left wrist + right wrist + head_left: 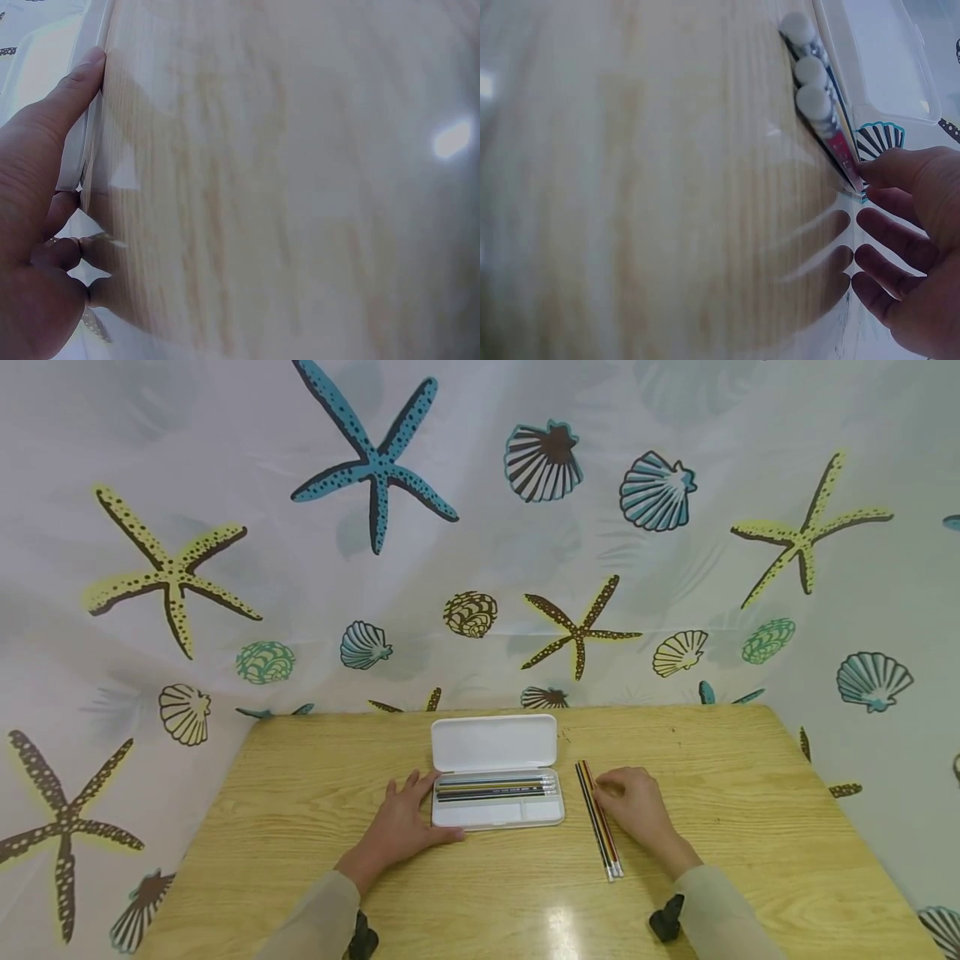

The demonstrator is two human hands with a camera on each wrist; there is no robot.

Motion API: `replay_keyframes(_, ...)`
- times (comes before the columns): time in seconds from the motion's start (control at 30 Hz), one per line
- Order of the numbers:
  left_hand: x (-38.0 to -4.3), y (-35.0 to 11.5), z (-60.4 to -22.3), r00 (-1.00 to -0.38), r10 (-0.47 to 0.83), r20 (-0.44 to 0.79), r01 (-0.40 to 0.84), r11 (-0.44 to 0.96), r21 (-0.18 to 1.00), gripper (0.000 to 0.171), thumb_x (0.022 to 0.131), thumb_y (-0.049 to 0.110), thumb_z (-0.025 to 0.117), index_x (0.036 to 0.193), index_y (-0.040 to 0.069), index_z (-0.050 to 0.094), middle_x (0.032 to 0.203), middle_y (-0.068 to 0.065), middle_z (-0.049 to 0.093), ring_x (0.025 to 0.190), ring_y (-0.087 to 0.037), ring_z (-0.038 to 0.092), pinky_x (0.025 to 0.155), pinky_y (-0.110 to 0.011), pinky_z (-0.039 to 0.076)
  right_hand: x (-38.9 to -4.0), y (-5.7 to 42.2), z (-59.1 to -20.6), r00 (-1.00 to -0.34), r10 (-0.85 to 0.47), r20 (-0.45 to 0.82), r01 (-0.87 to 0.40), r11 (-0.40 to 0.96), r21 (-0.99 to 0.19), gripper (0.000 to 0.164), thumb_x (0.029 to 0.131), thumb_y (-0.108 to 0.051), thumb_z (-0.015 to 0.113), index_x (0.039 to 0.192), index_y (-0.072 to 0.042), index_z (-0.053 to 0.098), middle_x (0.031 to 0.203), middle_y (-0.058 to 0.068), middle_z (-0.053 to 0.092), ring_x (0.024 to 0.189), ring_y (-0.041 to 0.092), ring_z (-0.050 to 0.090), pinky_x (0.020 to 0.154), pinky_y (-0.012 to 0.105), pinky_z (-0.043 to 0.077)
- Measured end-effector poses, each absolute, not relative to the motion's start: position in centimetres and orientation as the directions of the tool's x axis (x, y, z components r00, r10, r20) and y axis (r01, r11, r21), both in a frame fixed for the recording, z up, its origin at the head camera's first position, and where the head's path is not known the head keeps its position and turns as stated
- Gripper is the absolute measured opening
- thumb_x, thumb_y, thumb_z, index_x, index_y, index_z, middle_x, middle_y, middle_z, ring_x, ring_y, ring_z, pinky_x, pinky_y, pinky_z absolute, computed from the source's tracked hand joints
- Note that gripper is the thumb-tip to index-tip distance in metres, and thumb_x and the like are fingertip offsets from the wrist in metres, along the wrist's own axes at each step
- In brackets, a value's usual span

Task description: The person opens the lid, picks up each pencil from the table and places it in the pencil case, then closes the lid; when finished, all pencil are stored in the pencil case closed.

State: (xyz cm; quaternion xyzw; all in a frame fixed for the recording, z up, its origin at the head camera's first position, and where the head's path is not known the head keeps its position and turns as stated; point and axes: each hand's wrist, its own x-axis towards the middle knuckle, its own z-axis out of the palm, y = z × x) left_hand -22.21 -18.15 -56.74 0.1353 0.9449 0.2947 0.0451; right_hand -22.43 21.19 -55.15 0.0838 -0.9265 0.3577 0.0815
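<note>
A white pencil case (467,814) lies with its lid (495,743) raised at the back. Several pencils (491,791) lie side by side in its rear compartment, eraser ends to the right. My left hand (401,822) rests against the case's left front corner, thumb along the front edge and fingers at the left side. To the right of the case, three pencils lie together on the table, including a dark one (597,835) and a red pencil (841,150). With thumb and index finger, my right hand (637,802) pinches the red pencil near its far end; the other fingers curl loosely.
The wooden table (315,777) ends at a white cloth (480,543) printed with starfish and shells, which hangs behind and at both sides. A black device (666,918) sits by the right wrist, and another black device (363,937) by the left.
</note>
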Motion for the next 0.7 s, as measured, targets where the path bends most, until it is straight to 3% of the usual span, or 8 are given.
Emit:
replay_keyframes(0.3, -22.24, -18.16, -56.83, -0.961, 0.278, -0.008, 0.226, 0.797, 0.56, 0.116, 0.076, 0.07, 0.085, 0.165, 0.012, 0.038, 0.165, -0.019, 0.043, 0.159, -0.045, 0.028, 0.129, -0.071, 0.01, -22.49, 21.14, -55.07, -0.97, -0.089, 0.226, -0.215, 0.75, -0.626, 0.015, 0.092, -0.011, 0.079, 0.101, 0.001, 0.081, 0.109, 0.019, 0.078, 0.109, 0.041, 0.067, 0.101, 0.058, 0.052)
replay_keyframes(0.7, -22.1, -18.28, -56.72, -0.958, 0.288, 0.002, 0.236, 0.783, 0.576, 0.111, 0.077, 0.067, 0.086, 0.164, 0.016, 0.04, 0.166, -0.016, 0.043, 0.159, -0.046, 0.027, 0.128, -0.072, 0.009, -23.05, 20.97, -55.9, -0.958, -0.008, 0.286, -0.186, 0.778, -0.6, 0.011, 0.089, -0.007, 0.08, 0.088, 0.004, 0.083, 0.101, 0.02, 0.079, 0.098, 0.041, 0.067, 0.088, 0.056, 0.056)
